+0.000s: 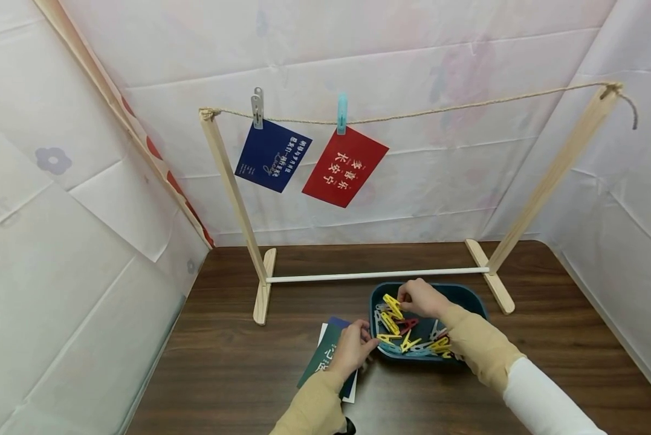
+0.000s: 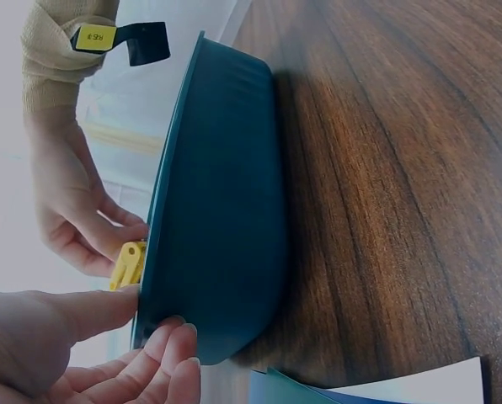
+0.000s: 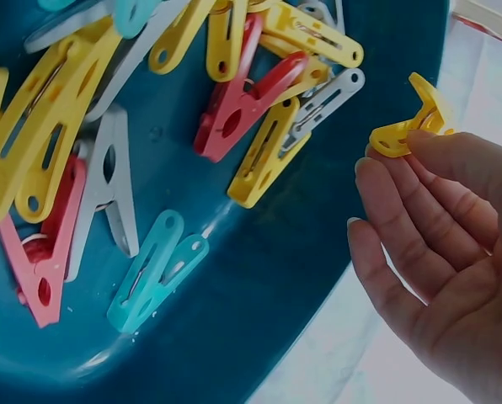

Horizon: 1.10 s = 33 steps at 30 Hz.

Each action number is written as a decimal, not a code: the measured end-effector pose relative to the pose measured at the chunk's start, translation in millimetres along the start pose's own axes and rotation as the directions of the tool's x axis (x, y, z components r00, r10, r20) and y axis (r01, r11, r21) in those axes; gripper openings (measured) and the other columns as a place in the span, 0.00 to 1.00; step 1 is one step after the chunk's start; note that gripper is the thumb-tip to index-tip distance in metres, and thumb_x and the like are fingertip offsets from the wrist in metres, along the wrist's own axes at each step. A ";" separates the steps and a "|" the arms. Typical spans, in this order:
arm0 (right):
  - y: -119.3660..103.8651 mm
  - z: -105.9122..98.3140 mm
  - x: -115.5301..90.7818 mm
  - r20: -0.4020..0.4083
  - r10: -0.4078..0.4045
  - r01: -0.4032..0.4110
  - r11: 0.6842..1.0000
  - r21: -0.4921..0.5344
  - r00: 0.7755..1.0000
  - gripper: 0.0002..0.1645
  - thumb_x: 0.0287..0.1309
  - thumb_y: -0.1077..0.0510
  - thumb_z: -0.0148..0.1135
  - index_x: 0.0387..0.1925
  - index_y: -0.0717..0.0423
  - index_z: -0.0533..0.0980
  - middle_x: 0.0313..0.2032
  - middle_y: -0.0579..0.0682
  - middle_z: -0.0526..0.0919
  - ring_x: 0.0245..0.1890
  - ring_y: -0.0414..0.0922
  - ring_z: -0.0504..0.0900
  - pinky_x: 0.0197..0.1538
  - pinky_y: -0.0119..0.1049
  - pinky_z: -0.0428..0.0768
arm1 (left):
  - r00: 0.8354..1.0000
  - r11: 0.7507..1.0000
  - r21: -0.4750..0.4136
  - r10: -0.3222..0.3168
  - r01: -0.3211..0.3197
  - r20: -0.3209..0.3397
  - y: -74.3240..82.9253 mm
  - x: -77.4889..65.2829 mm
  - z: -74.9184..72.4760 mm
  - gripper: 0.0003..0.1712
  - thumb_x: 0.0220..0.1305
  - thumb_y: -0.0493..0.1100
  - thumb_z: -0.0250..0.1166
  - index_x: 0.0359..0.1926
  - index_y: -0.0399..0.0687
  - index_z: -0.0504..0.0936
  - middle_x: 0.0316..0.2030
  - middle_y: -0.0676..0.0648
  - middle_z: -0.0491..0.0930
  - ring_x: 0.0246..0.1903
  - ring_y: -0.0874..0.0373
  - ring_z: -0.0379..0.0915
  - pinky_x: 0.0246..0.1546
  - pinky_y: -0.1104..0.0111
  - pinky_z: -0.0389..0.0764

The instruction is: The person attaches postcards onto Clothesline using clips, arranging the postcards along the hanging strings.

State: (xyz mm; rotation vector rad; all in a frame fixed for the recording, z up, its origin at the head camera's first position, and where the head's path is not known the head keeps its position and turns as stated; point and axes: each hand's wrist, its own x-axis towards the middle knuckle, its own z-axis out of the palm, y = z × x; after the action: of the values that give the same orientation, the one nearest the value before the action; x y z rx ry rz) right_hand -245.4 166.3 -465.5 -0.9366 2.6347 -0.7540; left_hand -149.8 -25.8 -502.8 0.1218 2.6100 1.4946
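Note:
Thumb and fingertips of my right hand point(image 1: 424, 298) pinch a yellow clothespin point(image 3: 403, 135) just above the rim of a dark teal basin point(image 2: 221, 194). Grey, red, yellow and light blue clothespins point(image 3: 158, 269) lie loose inside the basin. At the basin's near left corner, my left hand point(image 1: 351, 347) holds the rim, thumb on top and fingers against the outer wall. A stack of cards point(image 1: 325, 353), a green one uppermost, lies partly hidden beneath the left hand and forearm.
Behind the basin stands a wooden rack point(image 1: 238, 199) with a white bottom bar point(image 1: 379, 275). From its rope point(image 1: 439, 112) hang a blue card point(image 1: 273, 156), held by a grey clothespin point(image 1: 257, 110), and a red card point(image 1: 346, 168), held by a light blue clothespin point(image 1: 342, 115).

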 end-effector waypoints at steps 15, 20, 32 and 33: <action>-9.6 -0.7 -5.6 -0.033 0.078 -0.076 0.996 0.036 0.996 0.03 0.53 0.64 0.59 0.27 0.55 0.77 0.21 0.42 0.74 0.21 0.36 0.71 0.25 0.30 0.72 | 1.000 1.000 0.021 0.003 -0.003 0.000 -3.7 2.9 -0.2 0.17 0.53 0.36 0.64 0.43 0.31 0.73 0.20 0.53 0.73 0.18 0.66 0.67 0.19 0.74 0.70; -14.8 -2.0 -11.5 -0.056 0.049 -0.045 0.997 0.060 0.997 0.04 0.52 0.65 0.58 0.26 0.55 0.77 0.22 0.42 0.75 0.21 0.36 0.72 0.26 0.30 0.72 | 0.999 0.999 0.034 0.033 -0.032 -0.030 -1.7 3.3 -5.3 0.17 0.52 0.37 0.65 0.42 0.32 0.74 0.21 0.53 0.73 0.17 0.66 0.67 0.18 0.74 0.70; -30.0 -2.6 -20.1 -0.058 0.030 -0.022 0.992 0.123 0.998 0.03 0.52 0.66 0.58 0.29 0.57 0.77 0.24 0.45 0.77 0.24 0.36 0.74 0.27 0.27 0.74 | 0.991 0.994 0.018 0.113 -0.112 -0.069 11.0 5.5 -21.6 0.18 0.53 0.39 0.65 0.43 0.33 0.74 0.25 0.51 0.75 0.23 0.63 0.69 0.24 0.74 0.71; -31.6 -2.5 -20.9 -0.057 0.028 -0.020 0.991 0.130 0.998 0.03 0.53 0.66 0.58 0.29 0.58 0.77 0.24 0.44 0.77 0.23 0.36 0.74 0.27 0.27 0.74 | 0.990 0.992 0.007 0.122 -0.122 -0.072 12.3 5.1 -22.8 0.18 0.53 0.39 0.64 0.43 0.33 0.74 0.26 0.51 0.75 0.24 0.63 0.69 0.24 0.74 0.71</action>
State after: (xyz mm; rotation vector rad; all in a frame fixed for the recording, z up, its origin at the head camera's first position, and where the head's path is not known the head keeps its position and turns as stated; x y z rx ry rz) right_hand -214.0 159.8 -445.0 -0.8591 2.6054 -0.9474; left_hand -158.3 -38.3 -481.2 0.2366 2.7064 1.5629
